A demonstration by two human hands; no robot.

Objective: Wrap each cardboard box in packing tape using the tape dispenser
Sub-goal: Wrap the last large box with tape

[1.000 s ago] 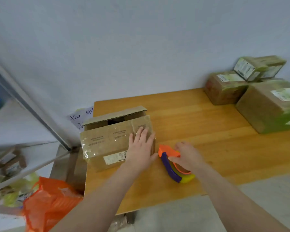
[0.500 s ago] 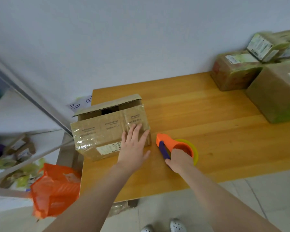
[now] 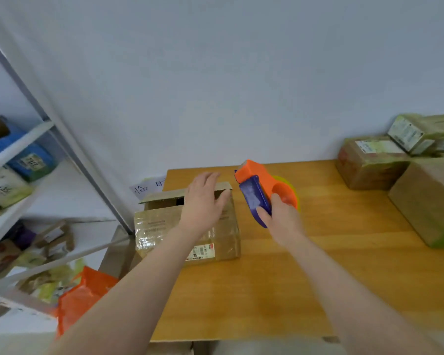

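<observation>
A brown cardboard box (image 3: 162, 226) lies at the left end of the wooden table (image 3: 318, 265), partly covered in clear tape, with its far flap raised. My left hand (image 3: 203, 203) hovers flat over the box top, fingers spread toward the flap. My right hand (image 3: 280, 216) grips the handle of the orange and purple tape dispenser (image 3: 259, 185), lifted off the table just right of the box, its orange nose pointing away from me.
Several taped boxes (image 3: 369, 162) are stacked at the table's far right corner against the wall. A metal shelf (image 3: 23, 139) with parcels stands to the left. An orange bag (image 3: 82, 295) sits on the floor below the table's left edge.
My right hand has lifted the dispenser off the table and raised it beside the box. My left hand moved from the box's near side toward its far flap.
</observation>
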